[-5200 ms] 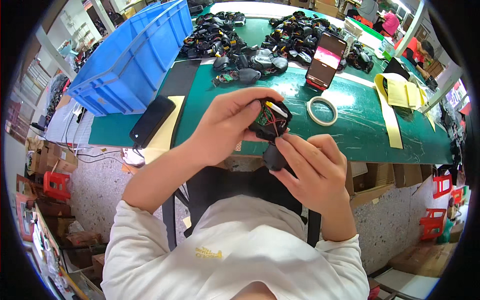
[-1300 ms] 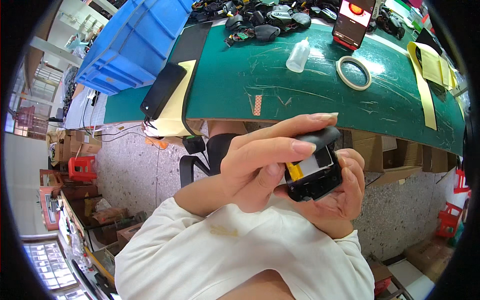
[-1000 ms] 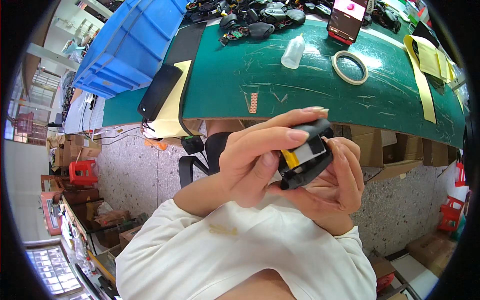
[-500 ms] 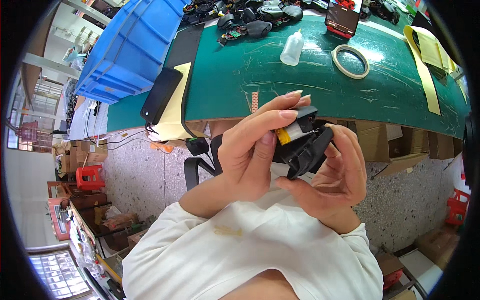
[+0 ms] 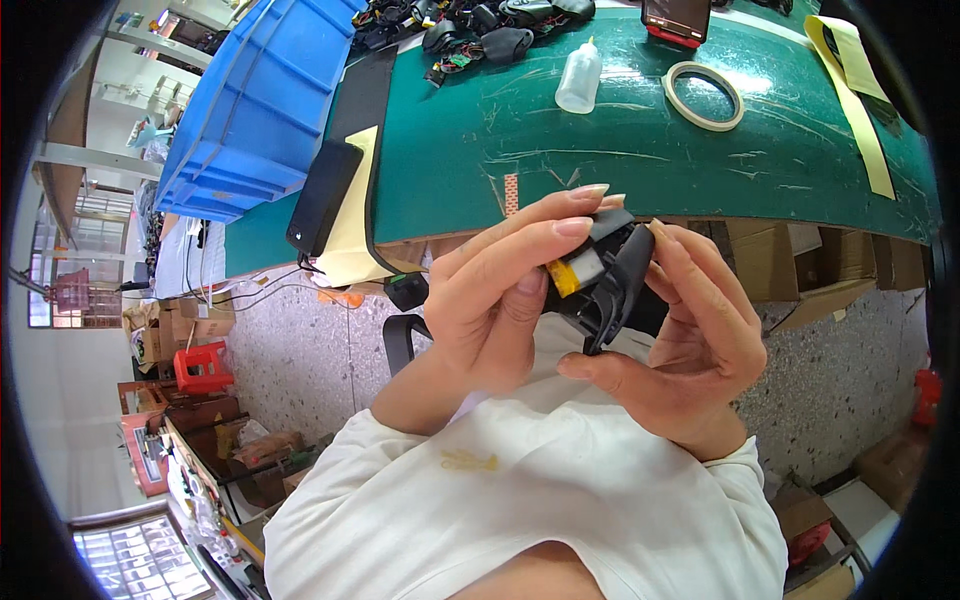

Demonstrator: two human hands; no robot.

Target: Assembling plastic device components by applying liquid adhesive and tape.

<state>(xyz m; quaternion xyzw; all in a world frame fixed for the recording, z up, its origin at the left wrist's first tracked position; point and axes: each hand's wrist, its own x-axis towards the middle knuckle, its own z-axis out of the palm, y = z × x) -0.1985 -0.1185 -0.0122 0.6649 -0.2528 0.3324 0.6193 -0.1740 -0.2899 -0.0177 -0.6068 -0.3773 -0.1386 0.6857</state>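
Just past the bench's near edge, my two hands hold a small device made of black plastic parts. My left hand (image 5: 495, 285) is closed around its left side, thumb below and fingers over the top. Next to the left fingers show a silver battery (image 5: 588, 266) with yellow tape and a dark grey rounded piece at the top. My right hand (image 5: 705, 335) grips the black plastic shell (image 5: 628, 275) at its right side, fingertips at the upper edge and thumb near the lower end. The shell stands tilted against the battery side; how they join is hidden.
On the green bench (image 5: 450, 140) stand a squeeze bottle (image 5: 579, 80) and a roll of tape (image 5: 668, 100). A black phone-like slab (image 5: 325, 195) lies by a blue crate (image 5: 245, 110). Several dark devices (image 5: 480, 35) are heaped at the back. Cardboard boxes (image 5: 765, 265) sit beneath.
The black shell has turned more upright and sits closer against the battery side. My right hand has shifted slightly right with its fingers on the shell's top edge. The view has moved a little.
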